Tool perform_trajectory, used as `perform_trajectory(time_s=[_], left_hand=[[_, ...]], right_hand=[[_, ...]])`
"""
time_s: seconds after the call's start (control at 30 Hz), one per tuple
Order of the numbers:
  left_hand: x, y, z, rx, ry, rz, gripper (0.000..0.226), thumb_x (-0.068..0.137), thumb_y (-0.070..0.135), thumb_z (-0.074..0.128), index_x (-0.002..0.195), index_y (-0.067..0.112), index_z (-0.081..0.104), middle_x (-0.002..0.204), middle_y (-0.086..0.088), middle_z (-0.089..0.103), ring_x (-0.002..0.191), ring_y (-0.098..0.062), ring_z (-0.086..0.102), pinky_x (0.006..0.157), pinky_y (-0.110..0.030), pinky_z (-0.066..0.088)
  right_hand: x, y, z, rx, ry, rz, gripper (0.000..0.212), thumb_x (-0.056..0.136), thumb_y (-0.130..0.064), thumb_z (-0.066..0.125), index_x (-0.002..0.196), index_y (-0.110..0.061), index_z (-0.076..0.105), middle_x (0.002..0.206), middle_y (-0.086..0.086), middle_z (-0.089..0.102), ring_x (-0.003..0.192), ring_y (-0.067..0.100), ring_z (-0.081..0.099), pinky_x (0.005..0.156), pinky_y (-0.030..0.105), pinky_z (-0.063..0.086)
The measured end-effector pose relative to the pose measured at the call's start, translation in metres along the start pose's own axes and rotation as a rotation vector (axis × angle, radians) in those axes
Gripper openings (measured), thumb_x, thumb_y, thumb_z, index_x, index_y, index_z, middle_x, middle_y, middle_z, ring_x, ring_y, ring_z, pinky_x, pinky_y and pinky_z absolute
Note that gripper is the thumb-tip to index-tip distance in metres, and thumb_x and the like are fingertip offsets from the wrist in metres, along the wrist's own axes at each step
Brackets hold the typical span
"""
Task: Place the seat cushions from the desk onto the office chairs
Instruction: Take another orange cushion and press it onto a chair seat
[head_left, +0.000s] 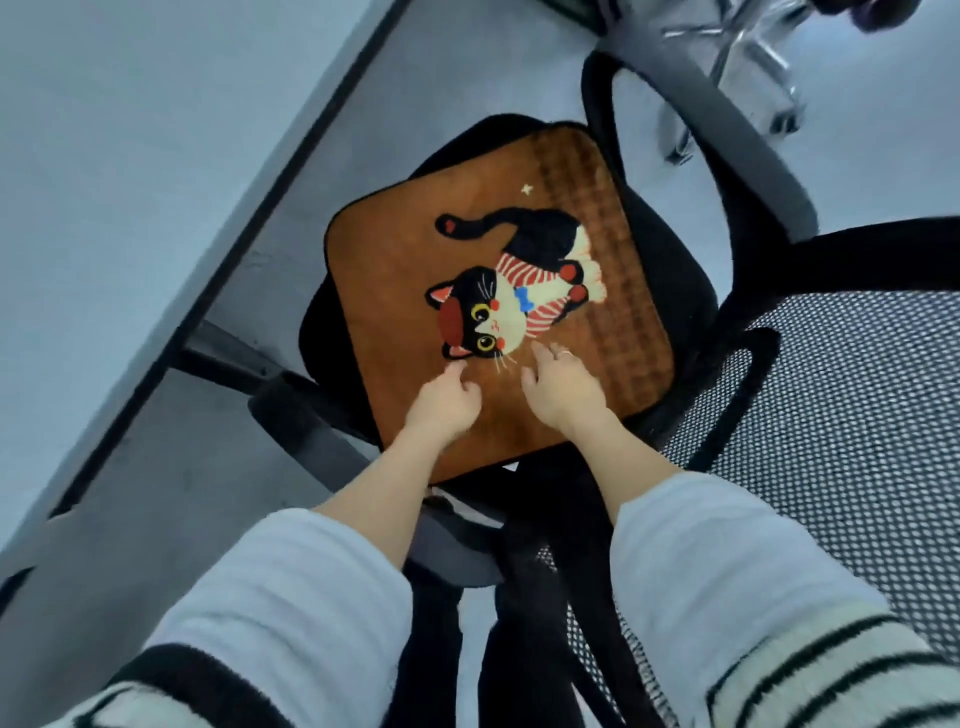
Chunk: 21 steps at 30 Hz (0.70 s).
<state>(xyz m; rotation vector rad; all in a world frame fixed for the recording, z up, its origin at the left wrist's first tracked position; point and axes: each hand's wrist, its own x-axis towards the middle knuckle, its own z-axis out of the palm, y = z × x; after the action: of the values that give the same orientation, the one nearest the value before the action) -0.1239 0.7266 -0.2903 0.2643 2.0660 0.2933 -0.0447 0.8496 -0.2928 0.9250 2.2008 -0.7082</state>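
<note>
A brown seat cushion (415, 260) with a black-and-white cat picture lies flat on the black seat of an office chair (670, 291). My left hand (444, 402) rests on the cushion's near part with its fingers loosely curled, holding nothing. Beside it my right hand (561, 387) lies on the cushion with fingers stretched forward and a ring on one finger. Both hands sit just below the cat's head. The chair's mesh backrest (831, 415) stands at the right, and its armrests (737, 130) flank the seat.
The light desk top (130, 156) with a dark edge runs diagonally along the left, close to the chair's left armrest (291, 410). A chrome base of another chair (748, 57) shows at the top right on the grey floor.
</note>
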Motion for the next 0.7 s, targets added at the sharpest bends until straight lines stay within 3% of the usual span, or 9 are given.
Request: perform_trajectory(time_s=[0.1, 0.33, 0.5, 0.57, 0.7], left_hand=[[-0.049, 0.012, -0.039, -0.002, -0.042, 0.077, 0.044, 0.097, 0.027, 0.031, 0.139, 0.019, 0.041, 0.141, -0.009, 0.046, 0.124, -0.029, 0.047, 0.100, -0.030, 0.039], [-0.209, -0.025, -0.104, -0.186, 0.322, 0.161, 0.043, 0.099, 0.031, 0.031, 0.141, 0.024, 0.036, 0.126, -0.002, 0.055, 0.092, -0.015, 0.056, 0.076, -0.022, 0.040], [-0.313, -0.097, -0.130, -0.327, 0.578, 0.078, 0.040, 0.100, 0.026, 0.033, 0.139, 0.021, 0.040, 0.131, -0.005, 0.055, 0.117, -0.021, 0.051, 0.086, -0.020, 0.033], [-0.347, -0.135, -0.133, -0.417, 0.651, 0.035, 0.039, 0.100, 0.027, 0.034, 0.138, 0.023, 0.040, 0.133, -0.004, 0.054, 0.118, -0.021, 0.050, 0.089, -0.021, 0.033], [-0.403, -0.216, -0.120, -0.591, 0.758, -0.069, 0.038, 0.099, 0.029, 0.035, 0.135, 0.026, 0.044, 0.134, -0.004, 0.053, 0.117, -0.020, 0.051, 0.093, -0.025, 0.038]], right_hand=[[-0.036, -0.020, -0.030, -0.056, -0.019, -0.104, 0.043, 0.098, -0.033, 0.032, 0.129, -0.008, 0.048, 0.134, 0.016, 0.047, 0.124, 0.034, 0.042, 0.102, 0.047, 0.040], [-0.154, -0.102, -0.096, -0.160, 0.032, -0.478, 0.041, 0.099, -0.031, 0.034, 0.123, -0.006, 0.056, 0.124, 0.016, 0.059, 0.112, 0.033, 0.055, 0.095, 0.042, 0.046], [-0.243, -0.173, -0.102, -0.183, 0.033, -0.694, 0.038, 0.100, -0.027, 0.035, 0.120, -0.004, 0.058, 0.123, 0.016, 0.061, 0.115, 0.034, 0.054, 0.091, 0.036, 0.043], [-0.277, -0.202, -0.087, -0.194, -0.003, -0.778, 0.037, 0.100, -0.026, 0.034, 0.117, -0.004, 0.059, 0.120, 0.016, 0.062, 0.113, 0.034, 0.056, 0.088, 0.034, 0.043], [-0.329, -0.259, -0.037, -0.244, -0.096, -0.924, 0.038, 0.101, -0.026, 0.034, 0.129, -0.009, 0.052, 0.130, 0.014, 0.057, 0.121, 0.031, 0.050, 0.099, 0.037, 0.041]])
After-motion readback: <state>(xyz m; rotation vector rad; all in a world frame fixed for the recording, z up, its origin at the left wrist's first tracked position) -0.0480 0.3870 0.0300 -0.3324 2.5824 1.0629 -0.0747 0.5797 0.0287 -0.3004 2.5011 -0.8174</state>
